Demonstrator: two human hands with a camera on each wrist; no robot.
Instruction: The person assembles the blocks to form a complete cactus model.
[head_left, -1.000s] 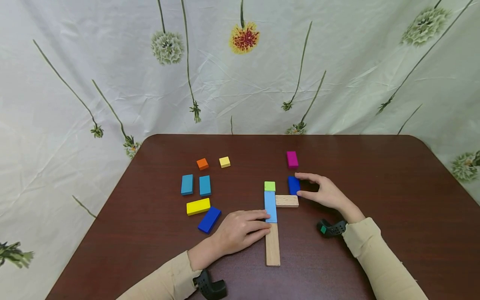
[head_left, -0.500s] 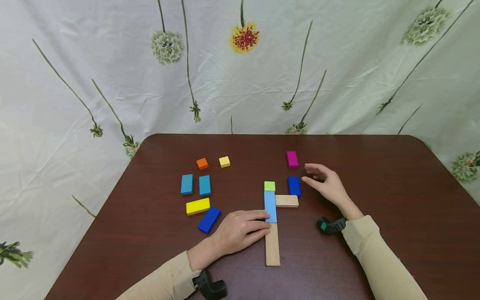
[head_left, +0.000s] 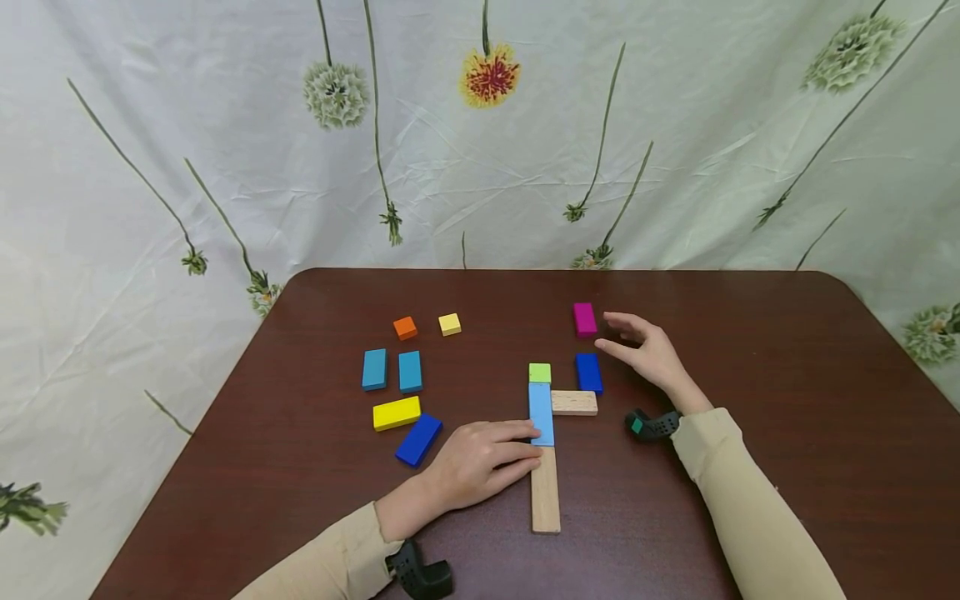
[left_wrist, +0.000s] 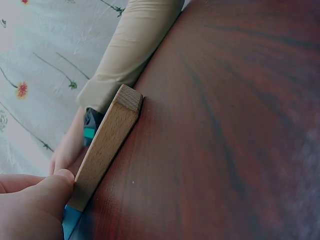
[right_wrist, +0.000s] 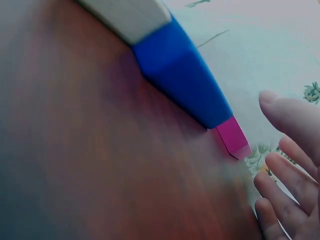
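Observation:
My left hand (head_left: pixel 480 462) rests with extended fingers at the light blue block (head_left: pixel 541 412) and the natural wood block (head_left: pixel 545 492), which lie end to end. In the left wrist view a fingertip (left_wrist: pixel 65 175) touches the side of the wood block. A small green block (head_left: pixel 539 372) caps the row's far end. My right hand (head_left: pixel 651 354) is held apart from the blocks, thumb and fingers spread, just right of the magenta block (head_left: pixel 585 320). The dark blue block (head_left: pixel 588 372) stands between that hand and a short wood block (head_left: pixel 574 403), which juts rightward from the light blue one.
Left on the brown table (head_left: pixel 750 333) lie two teal blocks (head_left: pixel 375 370), a yellow block (head_left: pixel 397 413), another dark blue block (head_left: pixel 419 440), an orange cube (head_left: pixel 405 327) and a pale yellow cube (head_left: pixel 450 324). A flowered cloth (head_left: pixel 480 167) hangs behind the far edge.
My right hand has let go of the dark blue block, drawn back to the right, then moved away from me to beside the magenta block. My left hand has stayed in place.

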